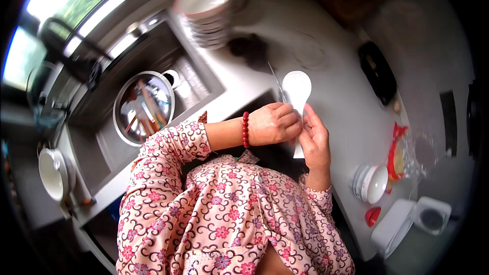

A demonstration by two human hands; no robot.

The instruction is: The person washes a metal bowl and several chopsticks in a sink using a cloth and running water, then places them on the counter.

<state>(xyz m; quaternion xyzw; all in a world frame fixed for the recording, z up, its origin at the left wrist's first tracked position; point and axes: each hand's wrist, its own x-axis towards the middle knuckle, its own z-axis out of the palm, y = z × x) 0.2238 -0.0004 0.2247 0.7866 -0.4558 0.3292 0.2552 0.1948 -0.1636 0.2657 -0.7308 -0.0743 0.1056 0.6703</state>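
A white plastic rice paddle (297, 86) points blade up, with its handle passing between my two hands. My left hand (276, 124), with a red bead bracelet (245, 130) on the wrist, is closed around the upper handle. My right hand (315, 137) grips the handle from the right, fingers and thumb against it. A thin metal utensil (276, 76) sticks up beside the blade from my left hand; its lower part is hidden, and its exact kind cannot be told.
A steel sink (109, 149) at left holds a round basin (172, 116) of utensils. Stacked bowls (208, 15) stand behind it, other bowls (51, 175) at far left. On the right counter are stacked small bowls (376, 184), a red plastic packet (395, 152), a black object (378, 72) and a white container (393, 225).
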